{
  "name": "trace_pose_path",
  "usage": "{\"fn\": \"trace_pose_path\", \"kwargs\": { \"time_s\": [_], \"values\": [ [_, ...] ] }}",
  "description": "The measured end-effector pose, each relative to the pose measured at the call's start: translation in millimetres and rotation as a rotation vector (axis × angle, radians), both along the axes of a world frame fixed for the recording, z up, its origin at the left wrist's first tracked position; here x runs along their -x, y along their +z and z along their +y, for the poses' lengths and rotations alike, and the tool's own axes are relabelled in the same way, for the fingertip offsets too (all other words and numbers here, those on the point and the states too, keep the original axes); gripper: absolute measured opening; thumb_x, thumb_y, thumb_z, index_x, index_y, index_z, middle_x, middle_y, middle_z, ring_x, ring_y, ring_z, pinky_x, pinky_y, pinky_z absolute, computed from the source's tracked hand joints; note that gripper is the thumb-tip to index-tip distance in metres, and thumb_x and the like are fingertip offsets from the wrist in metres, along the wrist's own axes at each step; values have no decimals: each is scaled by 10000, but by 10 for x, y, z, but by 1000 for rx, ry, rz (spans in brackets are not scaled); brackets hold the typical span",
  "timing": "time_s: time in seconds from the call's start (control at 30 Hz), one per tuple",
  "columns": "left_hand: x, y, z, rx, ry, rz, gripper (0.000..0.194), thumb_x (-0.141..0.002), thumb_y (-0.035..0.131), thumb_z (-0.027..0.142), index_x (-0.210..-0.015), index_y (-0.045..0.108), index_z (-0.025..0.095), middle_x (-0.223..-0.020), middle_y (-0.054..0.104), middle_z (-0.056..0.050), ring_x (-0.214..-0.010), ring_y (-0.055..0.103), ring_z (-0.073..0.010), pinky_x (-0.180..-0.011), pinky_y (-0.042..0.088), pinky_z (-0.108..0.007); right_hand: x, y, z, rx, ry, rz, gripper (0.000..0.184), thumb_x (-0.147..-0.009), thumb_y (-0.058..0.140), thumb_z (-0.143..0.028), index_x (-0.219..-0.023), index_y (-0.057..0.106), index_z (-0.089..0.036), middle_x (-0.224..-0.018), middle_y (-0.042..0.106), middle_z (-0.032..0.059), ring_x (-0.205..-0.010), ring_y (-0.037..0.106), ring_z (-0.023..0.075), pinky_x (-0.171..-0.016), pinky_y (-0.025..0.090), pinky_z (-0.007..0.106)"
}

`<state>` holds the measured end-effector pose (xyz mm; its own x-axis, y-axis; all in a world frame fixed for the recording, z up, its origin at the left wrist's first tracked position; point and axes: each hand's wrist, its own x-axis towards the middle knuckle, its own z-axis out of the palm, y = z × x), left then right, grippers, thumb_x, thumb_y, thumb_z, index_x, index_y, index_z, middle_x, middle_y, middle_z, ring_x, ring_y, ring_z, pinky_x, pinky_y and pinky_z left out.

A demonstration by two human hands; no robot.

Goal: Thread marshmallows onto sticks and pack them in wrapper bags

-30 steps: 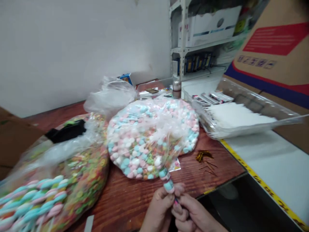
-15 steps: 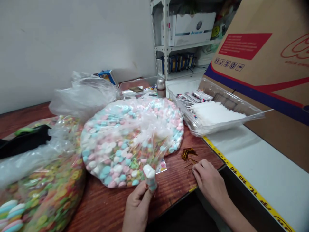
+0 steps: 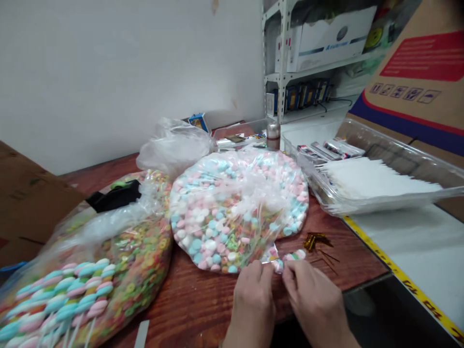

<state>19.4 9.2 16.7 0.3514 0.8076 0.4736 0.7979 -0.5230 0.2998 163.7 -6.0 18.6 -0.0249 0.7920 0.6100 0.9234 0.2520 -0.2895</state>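
Observation:
My left hand [image 3: 253,299] is closed, knuckles up, around the near end of a marshmallow skewer [image 3: 295,255] with pastel pieces, lying tilted to the right. My right hand [image 3: 313,295] is pinched against the skewer beside it; whatever is between its fingertips is hidden. Just beyond the right hand lie a bundle of gold twist ties [image 3: 316,240] and a few loose ties [image 3: 328,260] on the wooden table [image 3: 195,309]. A large clear bag of pastel marshmallows [image 3: 213,217] sits right behind both hands.
At left, finished-looking marshmallow skewers [image 3: 68,295] rest on a bag of ring-shaped candy [image 3: 145,256]. A clear plastic tray [image 3: 395,205] with white sticks stands at right, before a large carton [image 3: 416,101]. Behind are a metal bottle [image 3: 273,135] and shelving [image 3: 283,63].
My right hand has left the gold ties and come against the skewer. The skewer, upright in my left hand before, now tilts down to the right. The view has turned left.

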Motion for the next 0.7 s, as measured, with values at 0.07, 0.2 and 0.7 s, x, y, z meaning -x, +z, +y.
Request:
{"fn": "trace_pose_path", "kwargs": {
  "time_s": [0.07, 0.2, 0.7],
  "values": [
    [-25, 6, 3, -27, 5, -46, 178, -903, 452, 118, -950, 611, 183, -712, 585, -44, -665, 555, -191, -631, 448, -286, 140, -84, 8, 3, 45, 23, 174, -935, 546, -184, -762, 565, -201, -576, 559, 8, -525, 515, 165, -573, 279, 331],
    [-2, 9, -17, -44, 11, -121, 255, -889, 503, 110, -1123, 590, 164, -750, 621, -52, -684, 571, -186, -644, 453, -280, 217, -248, -26, 64, 116, 96, 112, -924, 575, -182, -817, 608, -192, -621, 599, 26, -562, 543, 172, -588, 304, 328],
    [-211, 67, 92, 1220, -2, -1837, 205, -760, 729, 274, -847, 642, 110, -644, 386, 64, -495, 234, -29, -483, 254, -168, 137, -165, 197, 520, 238, 949, 156, -917, 532, -372, -902, 554, -219, -845, 660, 29, -773, 635, 193, -684, 480, 271]
  ]
}}
